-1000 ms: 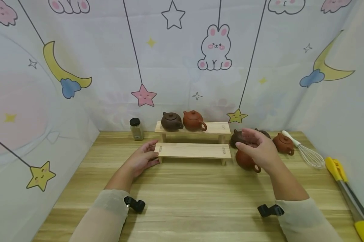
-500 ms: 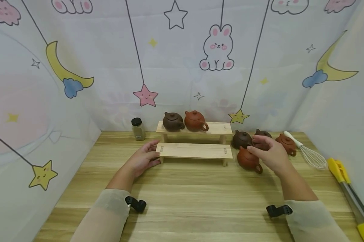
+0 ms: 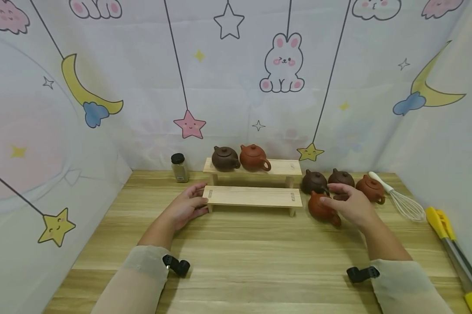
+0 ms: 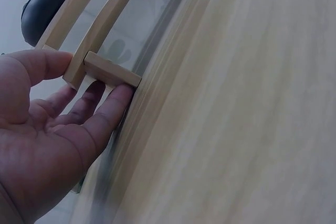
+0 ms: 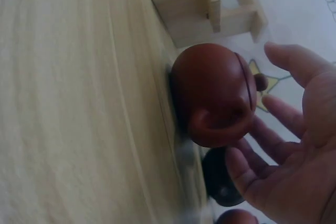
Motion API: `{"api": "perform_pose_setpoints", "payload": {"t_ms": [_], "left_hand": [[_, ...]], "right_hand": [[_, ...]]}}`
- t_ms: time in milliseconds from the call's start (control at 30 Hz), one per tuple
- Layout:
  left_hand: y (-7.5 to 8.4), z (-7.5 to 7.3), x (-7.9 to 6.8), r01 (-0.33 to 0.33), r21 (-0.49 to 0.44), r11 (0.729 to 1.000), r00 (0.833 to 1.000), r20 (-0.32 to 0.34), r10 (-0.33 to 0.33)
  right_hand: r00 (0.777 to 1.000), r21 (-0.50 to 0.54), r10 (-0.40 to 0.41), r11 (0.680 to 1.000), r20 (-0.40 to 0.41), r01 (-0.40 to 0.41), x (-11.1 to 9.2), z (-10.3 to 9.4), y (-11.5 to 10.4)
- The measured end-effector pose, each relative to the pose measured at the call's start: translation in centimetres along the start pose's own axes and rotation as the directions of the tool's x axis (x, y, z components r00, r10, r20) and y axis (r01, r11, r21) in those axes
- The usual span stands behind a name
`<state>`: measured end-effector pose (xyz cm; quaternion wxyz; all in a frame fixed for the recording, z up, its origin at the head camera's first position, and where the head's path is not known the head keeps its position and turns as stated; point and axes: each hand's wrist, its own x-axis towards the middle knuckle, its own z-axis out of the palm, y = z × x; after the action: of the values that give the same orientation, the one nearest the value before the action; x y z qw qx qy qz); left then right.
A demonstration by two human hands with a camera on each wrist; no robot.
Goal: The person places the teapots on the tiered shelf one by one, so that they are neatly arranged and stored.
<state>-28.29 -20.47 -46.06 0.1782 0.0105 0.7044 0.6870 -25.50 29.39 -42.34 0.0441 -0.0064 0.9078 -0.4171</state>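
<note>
At the left end of the front wooden stand [image 3: 251,196], my left hand [image 3: 185,207] holds on, thumb at the board's end and fingers against the leg [image 4: 113,69]. My right hand [image 3: 351,207] reaches over a reddish-brown teapot [image 3: 319,207] on the table, right of the stand. In the right wrist view, thumb and fingers are spread around that teapot's lid knob [image 5: 261,82] and handle [image 5: 220,129], with a gap at the knob. Behind it are two dark brown teapots, one [image 3: 314,182] nearer the stand and another [image 3: 341,178], plus a reddish teapot [image 3: 370,189].
The rear wooden stand [image 3: 284,167] bears a dark teapot [image 3: 225,158] and a reddish teapot [image 3: 253,157]. A black-lidded jar [image 3: 179,168] stands at back left. A whisk [image 3: 404,203] and yellow-handled tongs [image 3: 449,248] lie at the right, near the cloth wall.
My right hand has moved right and down, from in front of the dark teapots to close over the reddish teapot. The left hand stays at the stand's end.
</note>
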Motion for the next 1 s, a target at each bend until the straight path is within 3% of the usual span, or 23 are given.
{"api": "perform_pose_setpoints", "payload": {"t_ms": [333,567,1000], "left_hand": [[-0.2,-0.1,0.1,0.003,-0.004,1.000,1.000,-0.003,-0.003],[-0.1,-0.1,0.1,0.004,-0.002,1.000,1.000,-0.002,-0.004],[-0.1,-0.2,0.2,0.006,-0.005,1.000,1.000,0.000,-0.006]], "right_hand": [[0.997,-0.017,-0.002,1.000,0.073,0.003,0.3,0.5,0.7],[0.993,-0.100,-0.027,0.994,0.115,0.038,0.6,0.6,1.0],[0.988,-0.039,-0.052,0.998,0.145,0.058,0.8,1.0,1.4]]}}
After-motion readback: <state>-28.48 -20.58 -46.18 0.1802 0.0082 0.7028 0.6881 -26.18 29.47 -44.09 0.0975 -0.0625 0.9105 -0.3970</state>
